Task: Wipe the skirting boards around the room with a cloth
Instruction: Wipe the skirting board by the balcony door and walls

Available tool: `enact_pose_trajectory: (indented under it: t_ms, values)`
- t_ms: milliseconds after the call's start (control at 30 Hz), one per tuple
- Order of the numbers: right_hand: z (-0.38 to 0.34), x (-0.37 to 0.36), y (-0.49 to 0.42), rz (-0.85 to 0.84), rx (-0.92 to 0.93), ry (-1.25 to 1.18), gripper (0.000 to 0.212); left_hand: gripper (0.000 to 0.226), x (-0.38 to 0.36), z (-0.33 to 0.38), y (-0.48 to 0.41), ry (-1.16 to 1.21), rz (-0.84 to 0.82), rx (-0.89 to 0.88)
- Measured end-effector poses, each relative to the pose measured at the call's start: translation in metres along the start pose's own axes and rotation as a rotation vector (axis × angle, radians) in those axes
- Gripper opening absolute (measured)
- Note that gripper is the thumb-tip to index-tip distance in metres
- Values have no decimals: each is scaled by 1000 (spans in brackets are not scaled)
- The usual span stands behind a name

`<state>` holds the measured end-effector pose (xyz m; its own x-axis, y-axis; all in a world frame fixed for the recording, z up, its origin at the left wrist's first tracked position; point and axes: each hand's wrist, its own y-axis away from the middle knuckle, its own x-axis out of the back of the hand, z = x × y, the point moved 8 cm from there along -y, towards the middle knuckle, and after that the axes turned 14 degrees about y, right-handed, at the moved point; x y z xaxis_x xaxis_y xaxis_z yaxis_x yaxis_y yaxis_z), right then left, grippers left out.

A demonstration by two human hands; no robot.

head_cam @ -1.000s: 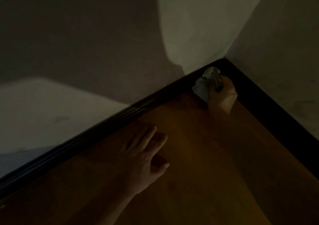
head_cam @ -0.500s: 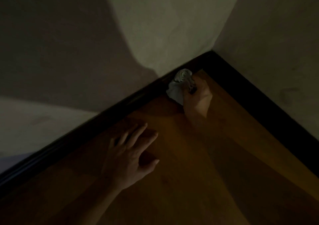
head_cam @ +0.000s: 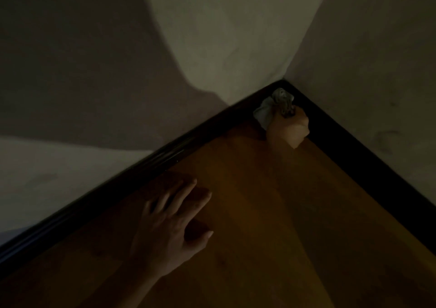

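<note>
Skirting boards (head_cam: 151,163): two dark, glossy runs meet at the corner (head_cam: 283,82). One leads left from the corner; the other (head_cam: 354,147) leads right. Both sit at the foot of a pale wall (head_cam: 236,36).
Board handling: judged rigid and fixed, so firm pressure is acceptable. The moulded top edge probably needs soft material pressed into its profile.
Left hand (head_cam: 172,227): lies flat on the wooden floor (head_cam: 259,213), well away from the corner and near the left run. The fingers are straight and spread, and it holds nothing. It appears to serve as a prop.
Right hand (head_cam: 290,128): just beside the corner, between the two runs. The fingers are curled into a fist round the bunched cloth (head_cam: 271,107).
Cloth position: the pale, crumpled wad projects from the fist toward the corner and lies against the boards there. Dim light hides the exact contact line.
Cloth handling: judged light, soft and easily shaped, with no risk of breakage. It should conform to the moulding and to the inside angle of the corner.
Hold point: grip the gathered middle and leave a loose wad ahead of the knuckles. A slack grip would probably let the fabric bunch or slip on the glossy surface.
</note>
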<state>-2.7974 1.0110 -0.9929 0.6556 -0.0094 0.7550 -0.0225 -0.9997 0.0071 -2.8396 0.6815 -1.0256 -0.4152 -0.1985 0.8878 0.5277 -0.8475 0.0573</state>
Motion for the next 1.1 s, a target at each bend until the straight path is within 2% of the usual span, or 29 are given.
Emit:
enact_pose_trajectory:
  t_ms: [67, 200, 333, 467, 633, 767, 833, 900, 1000, 1100]
  values:
    - [-1, -2, 2, 0, 7, 0, 27, 79, -1, 0, 0, -5, -9, 1]
    - [-4, -2, -1, -38, 131, -15, 28, 79, -1, 0, 1, -4, -17, 3]
    - [-5, 0, -1, -11, 127, -21, 26, 79, 0, 1, 0, 1, -30, 8]
    - [-7, 0, 14, -39, 245, -99, 22, 80, 0, 0, 0, -11, -20, 8]
    - [-6, 0, 6, -33, 116, -63, 24, 79, -3, -2, 0, 7, -23, 3]
    - [-6, -3, 50, -116, 64, -110, 22, 79, 1, 3, 3, 57, -56, 39]
    - [-8, -4, 74, -138, 96, -125, 19, 78, 2, 4, 3, 37, -71, 44]
    - [-7, -6, 91, -180, 152, -154, 14, 73, 2, 9, 0, 14, -82, -13]
    - [-1, -4, 92, -276, 170, -241, 17, 67, 1, 25, -14, -6, -119, -225]
    - [16, 26, 64, -219, 108, -264, 17, 64, -7, 44, -39, 1, -184, -353]
